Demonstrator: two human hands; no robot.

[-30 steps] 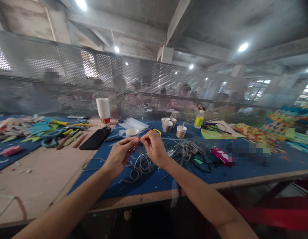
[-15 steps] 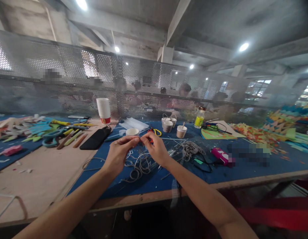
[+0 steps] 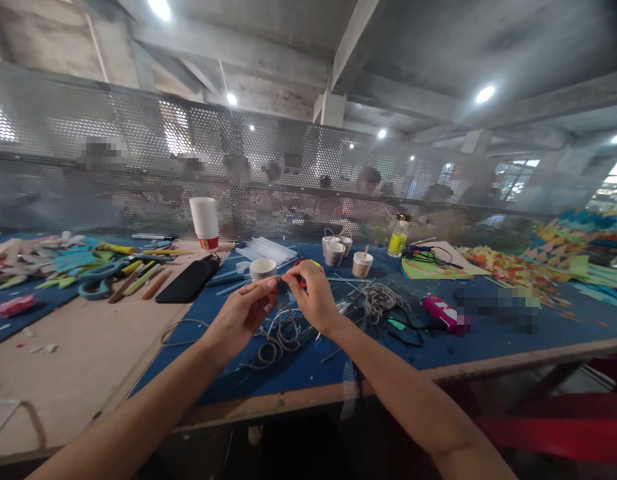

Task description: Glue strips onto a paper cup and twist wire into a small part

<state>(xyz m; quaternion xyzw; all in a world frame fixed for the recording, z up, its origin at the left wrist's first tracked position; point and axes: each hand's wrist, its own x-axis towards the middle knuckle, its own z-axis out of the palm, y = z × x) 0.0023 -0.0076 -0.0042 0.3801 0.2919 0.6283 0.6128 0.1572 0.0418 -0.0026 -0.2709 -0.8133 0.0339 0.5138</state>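
Observation:
My left hand (image 3: pixel 246 308) and my right hand (image 3: pixel 311 293) meet fingertip to fingertip above the blue mat (image 3: pixel 223 373). Both are closed in a pinch; whatever lies between the fingertips is too small to make out. Grey cord (image 3: pixel 273 347) lies in loops beneath them, partly hidden by the hands. Just behind my left fingers stands a white paper cup (image 3: pixel 263 269). Yellow- and red-handled scissors show only in part behind my right hand. Thin clear strips (image 3: pixel 346 303) lie to the right of that hand, close to a bundle of grey cord (image 3: pixel 383 301).
Left are a black phone (image 3: pixel 187 279), stacked paper cups (image 3: pixel 204 223) and blue-handled scissors (image 3: pixel 96 280). Behind stand small cups (image 3: pixel 334 252), a cup with a stick (image 3: pixel 362 265) and a yellow-labelled bottle (image 3: pixel 399 237). A magenta device (image 3: pixel 443 313) lies right. A perforated screen (image 3: pixel 283 180) borders the table.
My left hand has turned slightly, its lower fingers now showing curled apart from the thumb. The fingertips stay together at nearly the same spot. The view has shifted slightly.

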